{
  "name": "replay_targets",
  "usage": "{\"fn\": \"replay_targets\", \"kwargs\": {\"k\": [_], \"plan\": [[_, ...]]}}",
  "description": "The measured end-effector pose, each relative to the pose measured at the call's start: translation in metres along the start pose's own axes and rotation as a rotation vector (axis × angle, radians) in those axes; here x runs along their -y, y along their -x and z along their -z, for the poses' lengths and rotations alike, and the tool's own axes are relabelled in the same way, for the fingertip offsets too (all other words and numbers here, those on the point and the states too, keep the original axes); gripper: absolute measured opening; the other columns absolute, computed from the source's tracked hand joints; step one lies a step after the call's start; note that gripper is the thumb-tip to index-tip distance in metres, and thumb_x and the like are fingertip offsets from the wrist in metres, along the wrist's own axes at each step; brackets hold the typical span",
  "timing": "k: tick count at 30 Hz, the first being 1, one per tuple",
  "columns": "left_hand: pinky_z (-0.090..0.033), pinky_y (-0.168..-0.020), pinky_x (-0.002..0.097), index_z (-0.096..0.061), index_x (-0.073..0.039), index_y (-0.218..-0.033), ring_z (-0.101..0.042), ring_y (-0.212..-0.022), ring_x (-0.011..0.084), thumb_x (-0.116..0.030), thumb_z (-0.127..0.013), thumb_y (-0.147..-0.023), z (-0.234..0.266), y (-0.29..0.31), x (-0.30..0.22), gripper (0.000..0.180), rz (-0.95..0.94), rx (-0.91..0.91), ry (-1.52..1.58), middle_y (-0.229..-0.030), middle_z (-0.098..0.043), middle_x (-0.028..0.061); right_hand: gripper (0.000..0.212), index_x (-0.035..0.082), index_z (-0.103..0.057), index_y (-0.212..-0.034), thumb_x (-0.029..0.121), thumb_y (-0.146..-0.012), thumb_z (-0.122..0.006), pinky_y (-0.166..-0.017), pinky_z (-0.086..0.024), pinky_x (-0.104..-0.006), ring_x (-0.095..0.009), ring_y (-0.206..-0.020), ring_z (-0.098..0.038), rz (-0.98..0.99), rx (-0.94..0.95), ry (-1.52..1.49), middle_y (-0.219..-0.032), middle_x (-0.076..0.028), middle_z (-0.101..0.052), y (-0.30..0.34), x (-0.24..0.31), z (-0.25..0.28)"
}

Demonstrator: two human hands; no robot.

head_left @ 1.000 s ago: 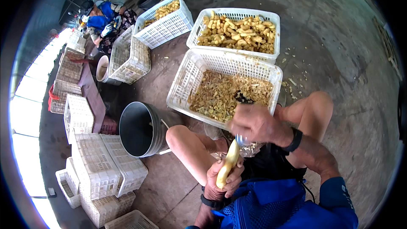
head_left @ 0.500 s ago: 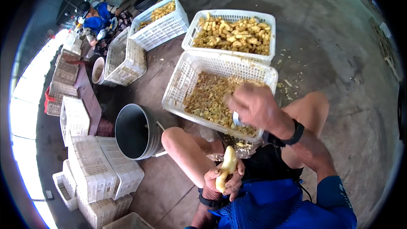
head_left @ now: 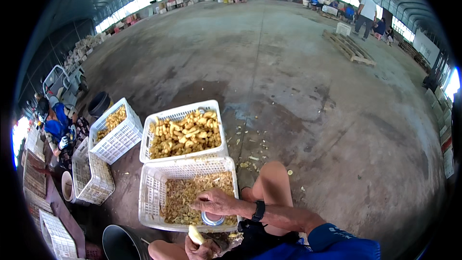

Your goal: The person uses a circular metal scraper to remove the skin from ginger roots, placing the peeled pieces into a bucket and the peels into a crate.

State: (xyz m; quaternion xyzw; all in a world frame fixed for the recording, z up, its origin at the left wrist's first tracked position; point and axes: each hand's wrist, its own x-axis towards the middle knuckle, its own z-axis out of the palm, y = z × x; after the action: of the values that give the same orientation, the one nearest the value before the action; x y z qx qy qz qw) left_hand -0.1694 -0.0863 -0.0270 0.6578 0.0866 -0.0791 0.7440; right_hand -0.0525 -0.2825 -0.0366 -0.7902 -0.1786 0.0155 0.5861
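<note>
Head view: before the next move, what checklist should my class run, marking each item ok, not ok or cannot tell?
Pale yellow, oblong root held in the bare left hand: ok.
Bare right hand apart from that root: ok.
Right hand's grip on the round, silver-rimmed tool: cannot tell.
White, rectangular plastic crate of tan peelings below the right hand: ok.
Grey concrete floor free of scraps: not ok, pale bits lie there.

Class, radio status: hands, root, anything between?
Left hand: holding pale root. Right hand: over white crate, round metal-rimmed piece beneath, hold unclear. Crate's near rim shows between hands.
</note>
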Motion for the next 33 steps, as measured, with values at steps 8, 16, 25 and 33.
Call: {"fn": "replay_targets", "kwargs": {"k": [8, 16, 25, 33], "plan": [[-0.037, -0.055, 0.0362, -0.055, -0.010, -0.087, -0.041, -0.059, 0.0208, -0.049, -0.051, -0.100, -0.009, -0.006, -0.019, 0.041, 0.219, -0.179, 0.796, -0.066, -0.041, 0.0032, 0.062, 0.002, -0.073, -0.093, 0.062, -0.095, -0.059, -0.065, -0.051, -0.0338, -0.012, -0.073, -0.061, -0.139, 0.153, -0.349, -0.081, -0.006, -0.068, 0.015, -0.003, 0.000], [-0.045, -0.085, 0.0437, -0.050, -0.004, -0.124, -0.059, -0.084, 0.0255, -0.033, -0.057, -0.098, -0.008, -0.051, -0.094, 0.039, 0.420, 0.769, -0.231, -0.111, -0.055, 0.0167, 0.038, 0.008, -0.064, -0.083, 0.043, -0.096, -0.068, -0.054, -0.038, -0.0255, -0.005, -0.066, -0.049, -0.329, 0.347, -0.813, -0.072, 0.005, -0.054, 0.053, -0.002, -0.054], [-0.036, -0.103, 0.0585, -0.028, -0.008, -0.146, -0.054, -0.111, 0.0313, -0.032, -0.067, -0.093, -0.023, -0.036, -0.041, 0.071, 0.095, 0.235, 0.154, -0.138, -0.043, 0.0184, 0.026, 0.004, -0.063, -0.106, 0.027, -0.095, -0.068, -0.074, -0.050, -0.0296, -0.014, -0.085, -0.060, -0.021, -0.072, -1.052, -0.097, -0.005, -0.065, 0.061, 0.021, -0.029], [-0.058, -0.090, 0.0474, -0.039, 0.010, -0.142, -0.066, -0.108, 0.0364, -0.026, -0.068, -0.090, -0.005, -0.013, -0.006, 0.069, -0.111, 0.345, 0.084, -0.123, -0.062, 0.0244, 0.018, 0.007, -0.068, -0.098, 0.024, -0.093, -0.069, -0.068, -0.049, -0.0243, -0.006, -0.079, -0.061, -0.296, -0.030, -1.074, -0.087, 0.003, -0.064, 0.031, 0.005, 0.006]]}}
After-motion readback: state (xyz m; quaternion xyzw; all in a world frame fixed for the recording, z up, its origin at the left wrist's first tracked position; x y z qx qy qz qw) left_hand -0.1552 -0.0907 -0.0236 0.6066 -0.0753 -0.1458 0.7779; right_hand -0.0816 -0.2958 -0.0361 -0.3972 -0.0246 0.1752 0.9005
